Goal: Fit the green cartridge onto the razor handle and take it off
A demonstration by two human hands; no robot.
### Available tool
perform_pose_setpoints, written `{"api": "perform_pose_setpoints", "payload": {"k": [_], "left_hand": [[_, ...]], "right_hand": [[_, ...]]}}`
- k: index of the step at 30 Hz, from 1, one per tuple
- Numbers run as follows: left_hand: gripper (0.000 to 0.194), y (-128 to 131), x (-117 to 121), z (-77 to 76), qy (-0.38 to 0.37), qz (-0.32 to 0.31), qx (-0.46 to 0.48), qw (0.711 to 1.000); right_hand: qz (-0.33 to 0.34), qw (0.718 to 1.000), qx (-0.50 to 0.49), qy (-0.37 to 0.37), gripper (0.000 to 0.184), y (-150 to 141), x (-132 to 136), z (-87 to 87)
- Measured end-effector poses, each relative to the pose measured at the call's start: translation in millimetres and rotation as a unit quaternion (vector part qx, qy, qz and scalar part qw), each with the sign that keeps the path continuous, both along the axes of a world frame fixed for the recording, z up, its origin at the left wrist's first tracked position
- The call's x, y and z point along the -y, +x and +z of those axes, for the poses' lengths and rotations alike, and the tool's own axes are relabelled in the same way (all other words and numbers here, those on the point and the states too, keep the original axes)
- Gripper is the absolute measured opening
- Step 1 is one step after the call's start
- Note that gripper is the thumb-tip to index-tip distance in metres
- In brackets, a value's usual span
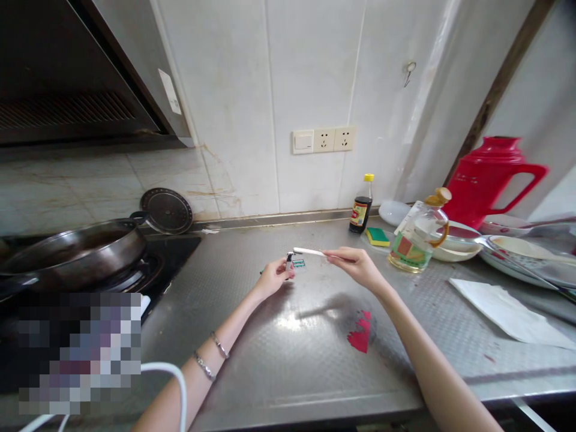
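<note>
My left hand (273,277) is closed around a small razor (289,261) with a silver-and-dark handle, its head pointing up. From the right, my right hand (355,264) pinches a slim white toothbrush-like stick (309,251) between thumb and fingers. The stick's far end lies right beside the razor's head; whether they touch I cannot tell. Just behind my left fingers, a few green blade cartridges (299,263) rest on the metal counter (270,360). Both hands are above the counter, and the lower part of the razor is hidden by my left fingers.
On the left, a pan (85,255) sits on the black stove (171,270). A sauce bottle (360,207), a sponge (377,237), an oil jug (416,237), a red thermos (486,177) and several dishes stand at right. A torn red scrap (360,337) lies between my forearms; a white cable (180,384) crosses lower left.
</note>
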State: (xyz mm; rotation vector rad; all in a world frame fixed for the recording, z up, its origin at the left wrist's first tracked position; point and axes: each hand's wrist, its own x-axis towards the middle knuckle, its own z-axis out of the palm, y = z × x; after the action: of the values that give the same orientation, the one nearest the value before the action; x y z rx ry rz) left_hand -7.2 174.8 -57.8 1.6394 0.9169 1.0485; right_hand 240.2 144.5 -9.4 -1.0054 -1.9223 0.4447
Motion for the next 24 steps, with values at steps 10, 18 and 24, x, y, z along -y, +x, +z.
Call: {"api": "perform_pose_setpoints", "payload": {"k": [10, 18, 24], "left_hand": [[0.016, -1, -1, -3.3, 0.001, -0.016, 0.005, 1.0], [0.016, -2, -4, -5.8, 0.004, -0.013, 0.005, 1.0], [0.017, -5, -6, -8.1, 0.006, -0.009, -0.008, 1.0]], "right_hand": [[0.004, 0.999, 0.012, 0.052, 0.027, -8, 2, -1.1], [-0.052, 0.989, 0.06, 0.128, 0.026, -11, -3, -8.6], [-0.054, 0.982, 0.082, 0.161, 0.024, -12, -3, -10.4]]}}
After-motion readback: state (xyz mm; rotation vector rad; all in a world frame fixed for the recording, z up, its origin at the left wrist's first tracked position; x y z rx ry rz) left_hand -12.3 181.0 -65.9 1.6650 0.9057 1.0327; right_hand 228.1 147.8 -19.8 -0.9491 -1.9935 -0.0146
